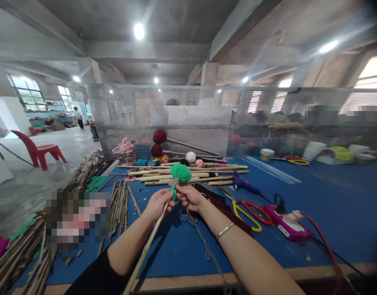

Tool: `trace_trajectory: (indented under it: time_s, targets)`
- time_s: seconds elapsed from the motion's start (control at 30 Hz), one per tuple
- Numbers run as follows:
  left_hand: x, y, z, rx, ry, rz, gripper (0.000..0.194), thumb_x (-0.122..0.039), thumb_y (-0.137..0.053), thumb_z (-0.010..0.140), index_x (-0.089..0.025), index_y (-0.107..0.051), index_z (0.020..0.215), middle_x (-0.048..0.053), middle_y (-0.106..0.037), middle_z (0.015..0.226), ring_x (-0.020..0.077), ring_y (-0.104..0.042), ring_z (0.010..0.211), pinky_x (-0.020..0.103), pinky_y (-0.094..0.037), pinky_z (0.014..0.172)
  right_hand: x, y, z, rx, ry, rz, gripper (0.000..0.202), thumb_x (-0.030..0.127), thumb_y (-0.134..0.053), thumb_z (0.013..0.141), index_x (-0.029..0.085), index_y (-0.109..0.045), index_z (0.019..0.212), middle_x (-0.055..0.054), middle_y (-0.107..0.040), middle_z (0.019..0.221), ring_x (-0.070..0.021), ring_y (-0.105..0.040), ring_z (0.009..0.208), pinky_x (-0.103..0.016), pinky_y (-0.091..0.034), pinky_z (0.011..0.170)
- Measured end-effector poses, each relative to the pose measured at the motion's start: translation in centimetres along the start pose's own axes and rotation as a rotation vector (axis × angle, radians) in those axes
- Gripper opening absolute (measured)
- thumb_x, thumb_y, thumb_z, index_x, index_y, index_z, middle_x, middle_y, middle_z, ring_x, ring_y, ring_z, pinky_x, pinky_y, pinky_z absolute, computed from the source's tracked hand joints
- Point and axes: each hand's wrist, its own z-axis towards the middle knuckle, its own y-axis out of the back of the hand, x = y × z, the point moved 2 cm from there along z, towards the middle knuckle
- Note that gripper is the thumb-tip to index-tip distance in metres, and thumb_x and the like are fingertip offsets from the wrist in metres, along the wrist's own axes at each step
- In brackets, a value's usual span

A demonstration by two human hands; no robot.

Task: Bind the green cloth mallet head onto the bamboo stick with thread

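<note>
Blue table [329, 184] fronts perforated metal screen [182, 119] in concrete hall; 1 red chair [48, 152] stands left. Pixelation masks patch of table's left side. Green-headed stick [145, 250], held above table, slants head up and away, shaft toward bottom left, near end cut off. Left hand [159, 203] clasps shaft; right hand [190, 197] curls at neck, exact grasp unclear.

Slants over a blue table [329, 184] as a pale stick [147, 246] with rounded green head [181, 173] upward, gray neck [175, 183], held by left hand [159, 203] and right hand [190, 196].
</note>
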Motion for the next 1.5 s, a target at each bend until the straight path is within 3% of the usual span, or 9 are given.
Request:
trace_trajectory:
  time_s: [0.1, 0.2, 0.4, 0.6, 0.83, 1.1, 1.27, 1.4, 1.5]
  targets:
    - [0.0, 0.0, -0.2, 0.055, 0.105, 0.001, 0.027, -0.035, -0.062, 0.069, -0.016, -0.048, 0.082, 0.001, -0.059, 0.061, 0.0068, -0.052, 0.043, 0.016, -0.038, 0.04, -0.1, 0.2, 0.0, -0.035, 0.001, -0.015, 0.044, 0.042, -0.075, 0.054, 0.015, -0.048, 0.077, 0.014, -0.025, 0.038, 0.0, -0.01, 0.033, -0.015, -0.002, 0.034]
    - [-0.3, 0.1, -0.5, -0.014, 0.053, 0.254, 0.026, -0.036, -0.058, 0.07, -0.017, -0.048, 0.084, 0.003, -0.061, 0.071, 0.013, -0.058, 0.049, 0.023, -0.043, 0.043, -0.4, -0.1, 0.2, -0.096, -0.004, -0.068, 0.044, 0.043, -0.076, 0.052, 0.016, -0.043, 0.065, 0.014, -0.022, 0.036, 0.0002, -0.01, 0.033, -0.016, -0.002, 0.033]
    - [-1.2, 0.3, -1.0, -0.343, -0.464, 0.862, 0.023, -0.026, -0.062, 0.063, -0.016, -0.059, 0.084, 0.005, -0.065, 0.079, 0.0153, -0.061, 0.069, 0.026, -0.046, 0.064, -1.1, -0.9, 0.8, -0.198, 0.027, -0.142, 0.047, 0.048, -0.072, 0.055, 0.019, -0.035, 0.06, 0.014, -0.022, 0.036, -0.0002, -0.011, 0.032, -0.017, -0.004, 0.032]
    - [-1.1, 0.6, -0.6, -0.264, -0.293, 0.618, 0.024, -0.031, -0.06, 0.068, -0.015, -0.058, 0.086, -0.005, -0.055, 0.048, 0.0084, -0.047, 0.033, 0.02, -0.036, 0.036, -0.4, -0.6, 0.2, -0.168, 0.129, -0.203, 0.036, 0.043, -0.07, 0.06, 0.017, -0.046, 0.066, 0.013, -0.026, 0.036, -0.0013, -0.013, 0.031, -0.018, -0.006, 0.03]
    - [-1.3, 0.4, -0.4, -0.224, -0.26, 0.324, 0.026, -0.031, -0.065, 0.063, -0.014, -0.052, 0.08, -0.002, -0.062, 0.06, 0.0049, -0.044, 0.031, 0.018, -0.034, 0.033, 0.4, -1.0, -0.6, -0.203, 0.182, -0.133, 0.031, 0.035, -0.071, 0.059, 0.016, -0.047, 0.066, 0.013, -0.028, 0.036, -0.0011, -0.013, 0.031, -0.017, -0.005, 0.031]
    - [-1.6, 0.1, -0.5, -0.074, -0.25, 0.086, 0.036, -0.037, -0.07, 0.06, -0.013, -0.053, 0.081, 0.0, -0.064, 0.067, 0.002, -0.04, 0.032, 0.016, -0.032, 0.031, 0.2, -1.0, 0.2, -0.065, 0.143, 0.025, 0.037, 0.036, -0.074, 0.058, 0.016, -0.046, 0.07, 0.012, -0.03, 0.041, -0.0001, -0.011, 0.034, -0.015, -0.002, 0.033]
    - [-0.2, 0.3, -0.1, 0.025, 0.057, -0.046, 0.024, -0.033, -0.06, 0.07, -0.012, -0.055, 0.081, 0.003, -0.063, 0.067, 0.003, -0.046, 0.037, 0.014, -0.033, 0.035, -0.2, -0.3, 0.3, 0.011, 0.066, 0.027, 0.039, 0.036, -0.073, 0.06, 0.015, -0.05, 0.083, 0.014, -0.023, 0.04, -0.0006, -0.007, 0.034, -0.016, -0.001, 0.033]
    - [0.8, 0.5, 0.2, 0.027, 0.2, 0.116, 0.038, -0.048, -0.048, 0.076, -0.013, -0.054, 0.089, 0.006, -0.062, 0.069, 0.0107, -0.056, 0.047, 0.02, -0.04, 0.042, -0.6, 0.5, 0.4, -0.067, 0.003, -0.046, 0.04, 0.039, -0.075, 0.056, 0.015, -0.046, 0.07, 0.014, -0.024, 0.038, 0.0005, -0.008, 0.033, -0.017, 0.0, 0.033]
    - [0.3, 1.1, 0.3, -0.166, -0.077, 0.464, 0.047, -0.06, -0.043, 0.074, -0.015, -0.054, 0.085, 0.003, -0.059, 0.068, 0.0124, -0.055, 0.051, 0.024, -0.04, 0.048, -0.9, 0.3, 0.4, -0.12, -0.022, -0.089, 0.043, 0.04, -0.074, 0.055, 0.018, -0.038, 0.063, 0.014, -0.022, 0.036, 0.0003, -0.008, 0.032, -0.018, -0.001, 0.033]
